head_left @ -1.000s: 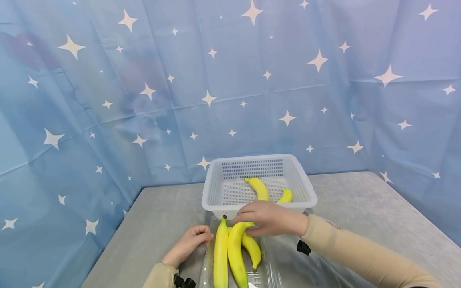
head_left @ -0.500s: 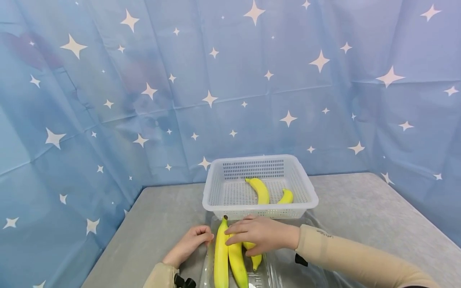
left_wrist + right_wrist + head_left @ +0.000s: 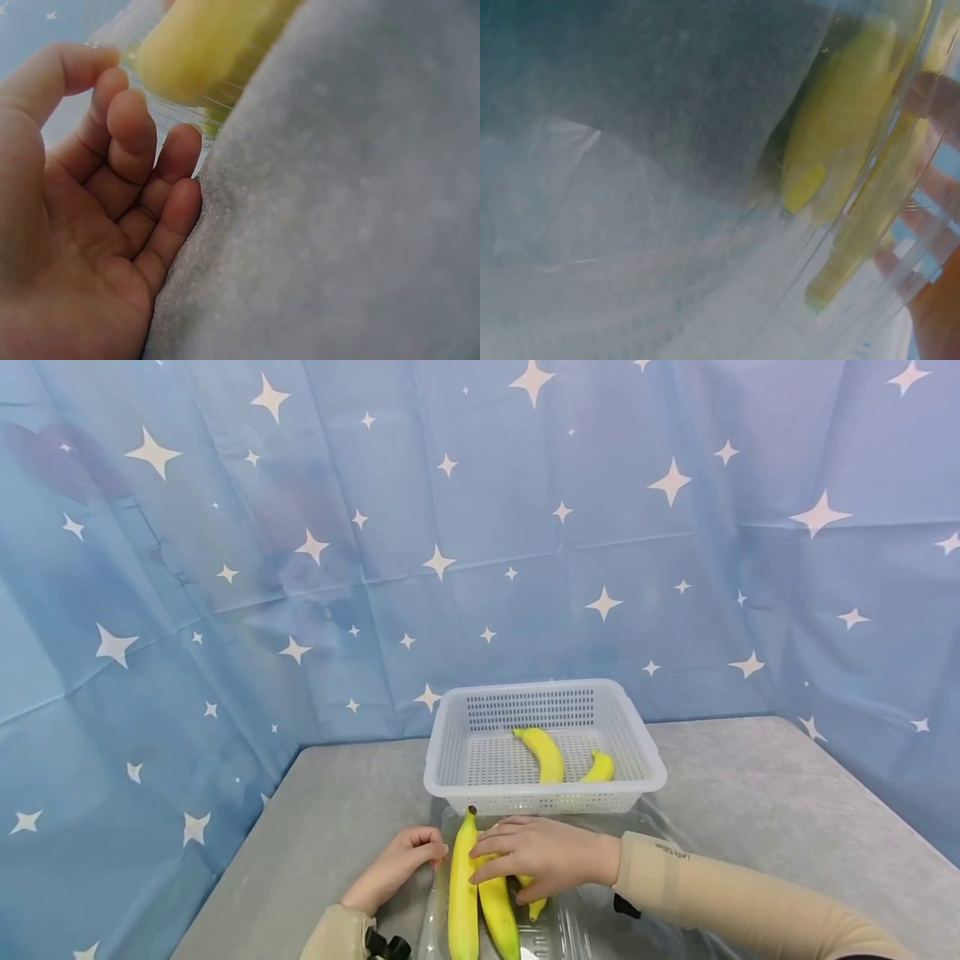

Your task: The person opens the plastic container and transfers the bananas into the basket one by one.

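A clear plastic container (image 3: 576, 935) lies in front of me, holding three bananas. My left hand (image 3: 401, 862) pinches its left rim between thumb and index finger, the other fingers loosely bent beside it in the left wrist view. Over the container, my right hand (image 3: 546, 856) grips the middle banana (image 3: 499, 917), its fingers across the upper end and the thumb on the right side. The long left banana (image 3: 463, 897) lies against those fingertips. Partly hidden under the hand is the right banana (image 3: 537, 909). The right wrist view shows bananas (image 3: 840, 120) through the clear wall.
Just behind the container stands a white perforated basket (image 3: 546, 791) with two bananas inside, a longer one (image 3: 545, 756) and a shorter one (image 3: 602, 767). A grey table (image 3: 360, 777) carries everything. A blue star-patterned curtain (image 3: 480, 527) hangs at the back and left.
The right hand has moved left and down from above the bananas' upper ends onto the middle banana, covering its tip. The left hand has kept its hold at the rim.
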`<state>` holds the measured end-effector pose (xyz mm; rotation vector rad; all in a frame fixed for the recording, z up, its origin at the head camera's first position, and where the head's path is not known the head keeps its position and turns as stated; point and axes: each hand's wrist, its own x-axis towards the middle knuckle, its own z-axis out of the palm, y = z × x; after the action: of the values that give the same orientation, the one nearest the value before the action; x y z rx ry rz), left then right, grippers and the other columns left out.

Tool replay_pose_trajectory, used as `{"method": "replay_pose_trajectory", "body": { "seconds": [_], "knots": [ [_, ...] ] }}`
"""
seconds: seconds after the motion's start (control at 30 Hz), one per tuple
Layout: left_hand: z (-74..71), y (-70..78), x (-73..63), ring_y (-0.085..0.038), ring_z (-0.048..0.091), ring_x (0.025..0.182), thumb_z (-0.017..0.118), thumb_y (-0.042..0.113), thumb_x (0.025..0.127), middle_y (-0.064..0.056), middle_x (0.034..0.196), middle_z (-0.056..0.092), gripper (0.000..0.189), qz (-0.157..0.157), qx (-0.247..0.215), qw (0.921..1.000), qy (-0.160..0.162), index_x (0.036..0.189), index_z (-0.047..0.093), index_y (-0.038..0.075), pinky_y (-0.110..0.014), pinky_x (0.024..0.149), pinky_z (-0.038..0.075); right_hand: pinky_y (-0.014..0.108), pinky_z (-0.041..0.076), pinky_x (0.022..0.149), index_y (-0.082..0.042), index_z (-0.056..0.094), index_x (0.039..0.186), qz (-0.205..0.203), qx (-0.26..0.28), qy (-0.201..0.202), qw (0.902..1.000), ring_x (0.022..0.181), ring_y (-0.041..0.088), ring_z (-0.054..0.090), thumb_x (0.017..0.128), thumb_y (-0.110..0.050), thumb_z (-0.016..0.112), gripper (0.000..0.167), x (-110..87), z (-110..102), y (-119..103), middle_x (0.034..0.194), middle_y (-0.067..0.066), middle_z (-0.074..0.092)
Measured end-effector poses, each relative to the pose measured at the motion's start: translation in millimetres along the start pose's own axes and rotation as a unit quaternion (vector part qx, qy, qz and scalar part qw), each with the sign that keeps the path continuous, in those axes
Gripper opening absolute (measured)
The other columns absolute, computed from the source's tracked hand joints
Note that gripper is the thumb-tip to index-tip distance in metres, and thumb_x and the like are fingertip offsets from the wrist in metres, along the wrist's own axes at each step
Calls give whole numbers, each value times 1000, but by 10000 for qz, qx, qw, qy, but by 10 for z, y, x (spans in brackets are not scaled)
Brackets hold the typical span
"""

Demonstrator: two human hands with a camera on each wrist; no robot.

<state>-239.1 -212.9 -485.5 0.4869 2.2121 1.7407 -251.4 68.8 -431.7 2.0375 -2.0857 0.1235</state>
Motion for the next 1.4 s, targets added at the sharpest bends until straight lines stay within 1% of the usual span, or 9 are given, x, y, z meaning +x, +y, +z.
{"method": "replay_pose_trajectory", "body": {
  "seconds": [0.2,0.37,0.5,0.63,0.73,0.93,1.1,1.23,1.4],
  "knots": [
    [-9,-6,4,-18,50,67,57,15,94,-7,68,50,31,-53,29,10000,25,76,48,-8,-34,73,41,34,35,106,-27,58,132,-19,-38,68,10000,128,12,45,81,-27,78,55,20,15,-12,135,-3,54],
    [-4,-11,2,-19,50,68,57,15,95,-4,68,50,31,-55,24,10000,31,77,48,-8,-34,72,41,32,35,105,-27,61,127,-26,-158,20,9999,127,11,46,82,-25,77,48,32,33,-24,131,-5,55],
    [-1,-5,2,-18,50,68,58,15,94,-3,68,50,31,-41,31,10000,50,76,48,-8,-34,72,41,30,36,103,-28,64,124,-37,-256,22,9997,122,9,48,82,-26,78,44,37,39,-24,126,-5,57],
    [-1,7,3,-18,50,69,58,15,94,-3,67,50,31,-23,3,10000,65,76,48,-8,-34,72,41,28,37,101,-29,66,122,-57,-251,66,9996,116,9,51,82,-21,77,42,43,41,-23,122,-5,58],
    [-2,10,3,-17,50,69,58,15,93,-2,67,50,30,4,-26,10000,58,76,47,-8,-33,73,41,27,37,101,-28,67,121,-81,-248,115,9996,115,8,52,82,-15,76,42,47,42,-27,121,-5,59],
    [2,3,-4,-17,50,67,59,14,93,-4,67,49,30,42,-11,10000,7,75,47,-6,-33,73,42,26,37,100,-29,68,121,-132,-276,118,9995,114,8,52,82,-11,75,44,51,34,-43,121,-5,59],
    [1,-8,0,-17,49,66,59,13,93,-2,67,48,30,12,-35,10000,2,75,46,-7,-33,72,42,26,38,99,-29,69,117,-200,-377,97,9990,112,9,53,81,-11,74,41,54,33,-35,120,-4,59],
    [-3,-7,8,-18,53,70,57,12,93,0,67,49,30,25,-1,10000,14,74,45,-8,-35,74,43,27,39,98,-30,69,114,-253,-470,158,9984,112,10,53,81,-11,74,39,59,30,-25,119,-4,59],
    [6,-16,15,-19,55,73,57,13,93,0,68,52,31,35,75,9999,63,73,45,-7,-36,75,45,29,40,96,-30,68,116,-311,-654,139,9973,114,9,53,81,-13,75,39,58,-8,-8,121,-5,60]
  ]
}}
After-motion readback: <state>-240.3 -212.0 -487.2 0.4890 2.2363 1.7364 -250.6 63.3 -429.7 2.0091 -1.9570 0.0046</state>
